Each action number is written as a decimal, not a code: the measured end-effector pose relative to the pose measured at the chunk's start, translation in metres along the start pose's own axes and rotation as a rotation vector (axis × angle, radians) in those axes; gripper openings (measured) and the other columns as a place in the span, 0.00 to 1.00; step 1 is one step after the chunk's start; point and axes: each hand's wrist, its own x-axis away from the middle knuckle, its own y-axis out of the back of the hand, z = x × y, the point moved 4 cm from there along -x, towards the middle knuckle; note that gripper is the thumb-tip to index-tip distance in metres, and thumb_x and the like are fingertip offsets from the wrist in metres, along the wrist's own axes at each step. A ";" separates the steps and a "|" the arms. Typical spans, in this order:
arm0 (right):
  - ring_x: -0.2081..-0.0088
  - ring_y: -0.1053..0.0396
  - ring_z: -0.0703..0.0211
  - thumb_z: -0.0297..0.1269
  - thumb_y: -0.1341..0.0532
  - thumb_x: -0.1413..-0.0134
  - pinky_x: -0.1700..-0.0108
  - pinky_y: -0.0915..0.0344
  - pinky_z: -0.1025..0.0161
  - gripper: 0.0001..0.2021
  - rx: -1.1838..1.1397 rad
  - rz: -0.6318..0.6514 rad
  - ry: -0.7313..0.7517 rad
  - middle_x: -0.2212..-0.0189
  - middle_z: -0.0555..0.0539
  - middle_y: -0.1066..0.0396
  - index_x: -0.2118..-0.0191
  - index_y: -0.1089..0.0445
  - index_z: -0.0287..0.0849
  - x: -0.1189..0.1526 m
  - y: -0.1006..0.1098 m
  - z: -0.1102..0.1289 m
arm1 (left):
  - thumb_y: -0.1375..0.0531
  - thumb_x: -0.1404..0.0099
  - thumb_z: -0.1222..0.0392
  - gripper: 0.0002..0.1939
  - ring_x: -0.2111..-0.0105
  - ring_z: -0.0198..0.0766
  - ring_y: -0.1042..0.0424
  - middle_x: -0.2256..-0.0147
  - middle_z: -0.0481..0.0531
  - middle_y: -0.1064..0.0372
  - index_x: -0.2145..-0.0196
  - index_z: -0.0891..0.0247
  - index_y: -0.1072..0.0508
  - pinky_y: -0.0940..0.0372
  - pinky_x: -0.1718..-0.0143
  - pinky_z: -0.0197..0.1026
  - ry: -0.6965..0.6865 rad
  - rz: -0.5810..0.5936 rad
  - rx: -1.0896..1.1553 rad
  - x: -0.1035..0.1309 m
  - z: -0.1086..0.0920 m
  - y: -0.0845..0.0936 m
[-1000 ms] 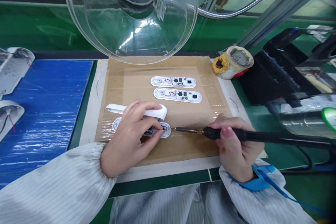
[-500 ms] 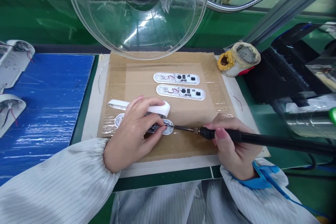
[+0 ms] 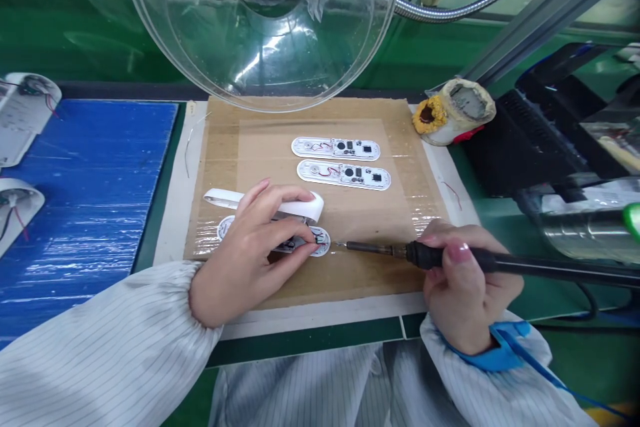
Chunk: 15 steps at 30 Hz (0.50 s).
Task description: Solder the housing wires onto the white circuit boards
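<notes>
My right hand (image 3: 467, 280) grips a black-handled soldering iron (image 3: 425, 257), and its metal tip points left, just apart from the circuit board's right end. On the left, my left hand (image 3: 250, 253) pinches what looks like a thin wire (image 3: 317, 238) over the right end of a long white circuit board (image 3: 324, 245). Its other fingers rest on a white plastic shell (image 3: 314, 207) lying behind the board. The middle of that board is hidden under the hand. Two more oblong white boards, a far one (image 3: 325, 147) and a nearer one (image 3: 333, 173), lie behind, with red wires and black components.
A cardboard sheet (image 3: 270, 170) lies under the boards. Overhead at the back hangs a clear fume hood (image 3: 280, 73). A round pot (image 3: 467, 107) with a yellow sponge stands back right. White housings (image 3: 20, 203) rest on a blue mat (image 3: 100, 167). A black holder (image 3: 510, 133) stands right.
My right hand has drawn the soldering iron back to the right, so its tip has left the board's end. My left hand has stayed almost in place.
</notes>
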 end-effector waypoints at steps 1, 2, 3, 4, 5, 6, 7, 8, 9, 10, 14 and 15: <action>0.81 0.39 0.64 0.36 0.38 0.40 0.83 0.47 0.64 0.08 0.003 0.012 0.004 0.78 0.51 0.31 0.71 0.25 0.44 0.000 -0.001 0.001 | 0.40 0.32 0.65 0.05 0.42 0.35 0.36 0.45 0.50 0.35 0.64 0.57 0.26 0.57 0.31 0.52 0.000 0.010 -0.006 0.000 0.000 0.000; 0.81 0.38 0.64 0.36 0.38 0.40 0.83 0.46 0.64 0.08 0.002 0.028 0.006 0.77 0.51 0.31 0.70 0.25 0.44 0.001 -0.001 0.001 | 0.41 0.32 0.64 0.05 0.42 0.34 0.37 0.45 0.49 0.35 0.65 0.56 0.26 0.59 0.31 0.51 -0.002 0.018 -0.016 0.000 0.001 0.000; 0.80 0.38 0.64 0.35 0.38 0.40 0.82 0.45 0.64 0.08 -0.001 0.053 0.007 0.77 0.51 0.30 0.70 0.25 0.44 0.001 -0.003 0.002 | 0.41 0.32 0.64 0.05 0.41 0.34 0.37 0.44 0.48 0.36 0.65 0.56 0.26 0.61 0.31 0.50 -0.003 0.028 -0.027 0.000 0.001 0.000; 0.80 0.39 0.64 0.34 0.39 0.39 0.81 0.43 0.63 0.08 -0.006 0.079 0.009 0.77 0.51 0.30 0.69 0.25 0.44 0.002 -0.004 0.002 | 0.41 0.32 0.64 0.06 0.41 0.33 0.37 0.44 0.48 0.36 0.65 0.56 0.26 0.62 0.31 0.49 -0.006 0.035 -0.036 0.001 0.001 -0.001; 0.80 0.39 0.64 0.34 0.39 0.39 0.80 0.42 0.63 0.08 -0.008 0.103 0.012 0.77 0.51 0.30 0.69 0.25 0.44 0.002 -0.005 0.003 | 0.42 0.31 0.64 0.06 0.41 0.33 0.38 0.44 0.49 0.36 0.65 0.56 0.26 0.62 0.30 0.49 -0.007 0.041 -0.045 0.001 0.001 -0.001; 0.80 0.40 0.64 0.33 0.39 0.38 0.79 0.41 0.63 0.08 -0.009 0.122 0.020 0.78 0.52 0.31 0.69 0.25 0.45 0.002 -0.006 0.004 | 0.42 0.31 0.64 0.06 0.41 0.34 0.38 0.44 0.49 0.36 0.65 0.56 0.26 0.63 0.30 0.49 -0.007 0.045 -0.050 0.001 0.001 -0.001; 0.81 0.40 0.64 0.33 0.40 0.38 0.78 0.40 0.62 0.08 -0.004 0.139 0.023 0.78 0.52 0.31 0.68 0.25 0.45 0.002 -0.006 0.004 | 0.42 0.31 0.64 0.06 0.41 0.34 0.38 0.44 0.49 0.36 0.65 0.57 0.26 0.63 0.30 0.50 -0.007 0.048 -0.053 0.001 0.001 -0.002; 0.81 0.40 0.65 0.33 0.40 0.38 0.78 0.40 0.62 0.08 0.004 0.162 0.025 0.78 0.52 0.31 0.68 0.25 0.45 0.003 -0.006 0.004 | 0.43 0.31 0.64 0.06 0.41 0.34 0.38 0.43 0.49 0.36 0.65 0.57 0.26 0.64 0.30 0.50 -0.007 0.051 -0.054 0.001 0.001 -0.002; 0.81 0.40 0.65 0.32 0.40 0.38 0.78 0.40 0.62 0.08 0.007 0.182 0.032 0.77 0.52 0.31 0.67 0.25 0.44 0.002 -0.006 0.005 | 0.43 0.32 0.64 0.06 0.40 0.34 0.38 0.43 0.49 0.36 0.65 0.57 0.26 0.64 0.30 0.50 -0.006 0.053 -0.053 0.000 0.001 -0.002; 0.80 0.39 0.65 0.32 0.40 0.38 0.78 0.40 0.62 0.07 0.007 0.203 0.039 0.77 0.52 0.31 0.67 0.26 0.44 0.002 -0.006 0.005 | 0.43 0.32 0.64 0.06 0.40 0.34 0.38 0.43 0.49 0.36 0.65 0.57 0.26 0.64 0.30 0.50 -0.004 0.055 -0.050 0.001 0.001 -0.002; 0.78 0.36 0.65 0.30 0.40 0.38 0.76 0.39 0.63 0.06 -0.009 0.273 0.063 0.78 0.52 0.33 0.65 0.26 0.41 0.002 -0.008 0.006 | 0.43 0.32 0.64 0.07 0.40 0.33 0.39 0.43 0.49 0.37 0.66 0.57 0.26 0.64 0.30 0.49 0.005 0.058 -0.037 0.001 0.000 -0.001; 0.78 0.36 0.65 0.30 0.40 0.38 0.76 0.39 0.63 0.06 -0.009 0.280 0.062 0.78 0.52 0.33 0.65 0.26 0.41 0.002 -0.008 0.006 | 0.43 0.32 0.64 0.07 0.40 0.33 0.39 0.43 0.48 0.37 0.66 0.57 0.26 0.64 0.30 0.49 0.008 0.059 -0.036 0.001 0.000 -0.001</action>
